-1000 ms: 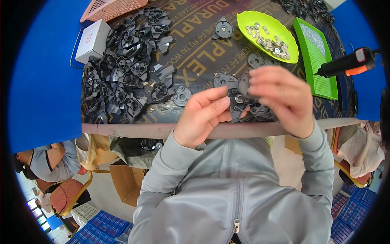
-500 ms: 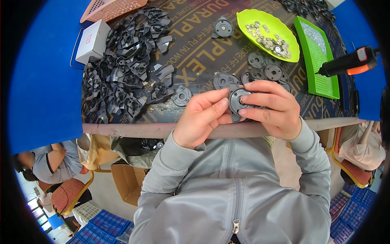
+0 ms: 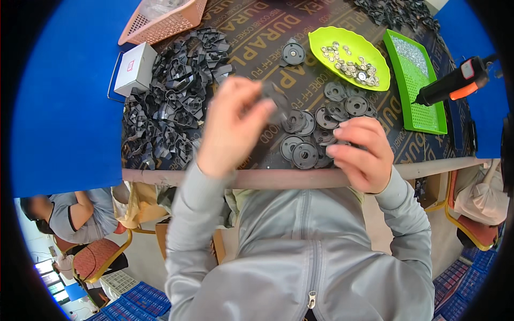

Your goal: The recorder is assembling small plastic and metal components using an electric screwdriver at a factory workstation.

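My left hand [image 3: 231,125], smeared by motion, is raised over the table beside the heap of black plastic parts. Its fingers pinch a dark round plastic part [image 3: 276,102], also blurred. Farther right, my right hand [image 3: 364,155] is bent over the edge of a cluster of black discs. Its fingers are curled, and something dark shows at their tips, too covered to make out. One of the discs [image 3: 304,155], with a centre hole, lies at the cluster's near side.
Left lie a heap of angular black parts [image 3: 179,101], a white box [image 3: 135,69] and a pink basket [image 3: 174,29]. Behind the discs sits a yellow-green dish [image 3: 326,40] of small metal pieces. A green tray [image 3: 415,101] and a black-orange power screwdriver [image 3: 452,85] are at right.
My hands have parted. The left has swung left and away from me with the round part; the right has let go of that part and stays by the discs.
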{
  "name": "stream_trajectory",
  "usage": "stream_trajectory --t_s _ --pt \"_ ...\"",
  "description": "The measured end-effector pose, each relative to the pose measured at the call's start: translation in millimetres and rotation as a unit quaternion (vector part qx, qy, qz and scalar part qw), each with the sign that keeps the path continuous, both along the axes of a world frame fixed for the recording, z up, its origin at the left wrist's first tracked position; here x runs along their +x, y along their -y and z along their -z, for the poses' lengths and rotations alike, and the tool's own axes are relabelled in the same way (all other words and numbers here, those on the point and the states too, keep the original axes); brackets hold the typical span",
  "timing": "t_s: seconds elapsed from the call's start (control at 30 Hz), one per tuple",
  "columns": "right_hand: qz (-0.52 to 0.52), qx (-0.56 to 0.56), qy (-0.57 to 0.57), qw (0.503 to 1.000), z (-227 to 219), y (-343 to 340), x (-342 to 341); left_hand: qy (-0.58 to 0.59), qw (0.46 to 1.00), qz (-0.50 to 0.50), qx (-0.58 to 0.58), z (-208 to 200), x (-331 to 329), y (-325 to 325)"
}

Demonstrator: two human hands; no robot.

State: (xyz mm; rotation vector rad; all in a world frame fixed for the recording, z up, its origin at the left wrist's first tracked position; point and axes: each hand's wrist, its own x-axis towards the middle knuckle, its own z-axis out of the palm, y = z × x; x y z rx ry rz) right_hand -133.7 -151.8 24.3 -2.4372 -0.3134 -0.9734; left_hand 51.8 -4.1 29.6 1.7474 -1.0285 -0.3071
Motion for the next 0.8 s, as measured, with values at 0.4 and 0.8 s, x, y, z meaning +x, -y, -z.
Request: stream_trajectory --t_s 0.4,0.8 --pt "0.049 0.012 -0.012 0.999 6.2 -2.0 3.9 0.258 0.944 0.001 0.206 1.8 56.2 63.0" --pt "0.025 0.013 -0.022 0.999 8.9 -2.9 5.5 0.453 0.747 -0.059 0.483 -12.1 134.5 85.9"
